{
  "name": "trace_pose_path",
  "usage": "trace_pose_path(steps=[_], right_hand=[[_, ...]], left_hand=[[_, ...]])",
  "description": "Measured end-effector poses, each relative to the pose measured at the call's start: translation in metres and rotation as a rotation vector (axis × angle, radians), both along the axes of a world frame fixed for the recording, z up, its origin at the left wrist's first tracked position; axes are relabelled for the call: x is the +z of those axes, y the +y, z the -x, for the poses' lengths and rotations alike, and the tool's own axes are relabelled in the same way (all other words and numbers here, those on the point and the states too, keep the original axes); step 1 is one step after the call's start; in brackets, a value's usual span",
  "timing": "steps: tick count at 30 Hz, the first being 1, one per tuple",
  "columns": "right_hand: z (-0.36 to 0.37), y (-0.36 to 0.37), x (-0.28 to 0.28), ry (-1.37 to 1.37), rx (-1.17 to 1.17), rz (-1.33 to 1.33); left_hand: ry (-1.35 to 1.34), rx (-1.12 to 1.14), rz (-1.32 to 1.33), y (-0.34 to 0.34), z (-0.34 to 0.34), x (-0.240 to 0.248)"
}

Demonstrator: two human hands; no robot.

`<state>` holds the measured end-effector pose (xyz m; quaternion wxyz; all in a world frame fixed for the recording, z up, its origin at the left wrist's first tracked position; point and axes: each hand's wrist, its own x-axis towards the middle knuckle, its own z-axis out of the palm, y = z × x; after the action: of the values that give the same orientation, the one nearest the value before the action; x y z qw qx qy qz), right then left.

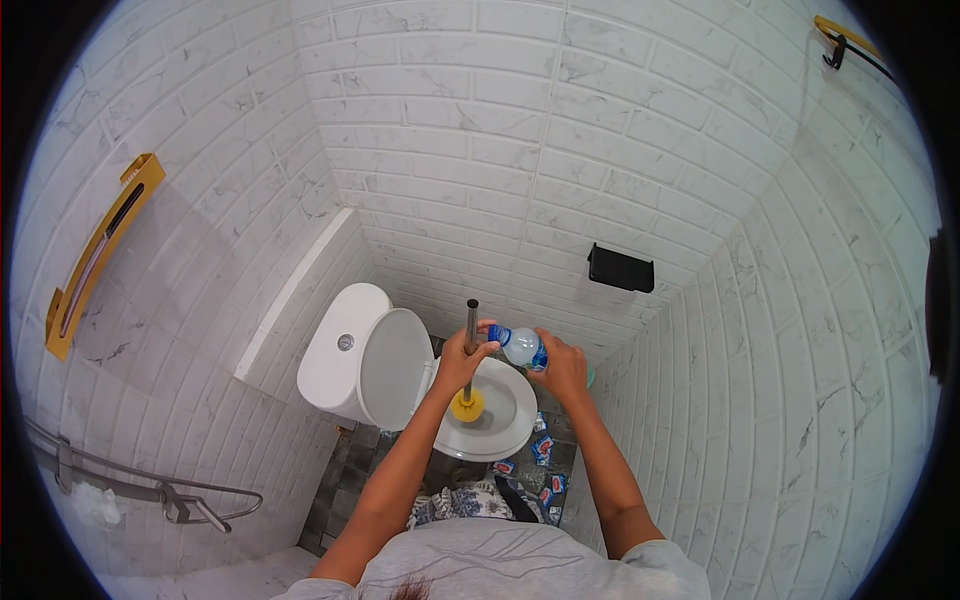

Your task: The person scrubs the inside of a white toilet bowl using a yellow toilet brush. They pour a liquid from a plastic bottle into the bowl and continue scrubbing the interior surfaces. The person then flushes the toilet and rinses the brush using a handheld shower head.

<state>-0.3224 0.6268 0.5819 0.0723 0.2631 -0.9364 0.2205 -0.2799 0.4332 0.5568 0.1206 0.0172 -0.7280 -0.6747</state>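
Observation:
I look down at a white toilet (505, 440) with its lid (395, 365) raised against the cistern (340, 350). My left hand (462, 352) grips the grey metal handle of a toilet brush (470, 330), whose yellow head (467, 405) sits inside the bowl. My right hand (562, 365) holds a clear plastic bottle (522, 346) with a blue cap, tipped sideways over the bowl with the cap end toward my left hand.
White marbled tile walls close in on both sides. A black paper holder (620, 268) is on the far wall, a yellow grab bar (95, 255) on the left wall, a metal rail (140, 490) lower left. Small blue packets (540, 450) lie on the dark floor.

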Motion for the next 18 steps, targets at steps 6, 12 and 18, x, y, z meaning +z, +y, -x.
trace_pose_path(steps=[6, 12, 18], right_hand=[[0.011, 0.004, 0.019, 0.162, 0.085, -0.06], [0.019, 0.003, 0.024, 0.257, 0.116, -0.14], [0.021, 0.003, 0.025, 0.297, 0.132, -0.174]], left_hand=[[0.062, 0.062, -0.118, 0.0, -0.005, -0.001], [0.068, -0.023, -0.281, -0.002, -0.005, -0.009], [0.093, -0.052, -0.345, -0.001, -0.008, -0.002]])
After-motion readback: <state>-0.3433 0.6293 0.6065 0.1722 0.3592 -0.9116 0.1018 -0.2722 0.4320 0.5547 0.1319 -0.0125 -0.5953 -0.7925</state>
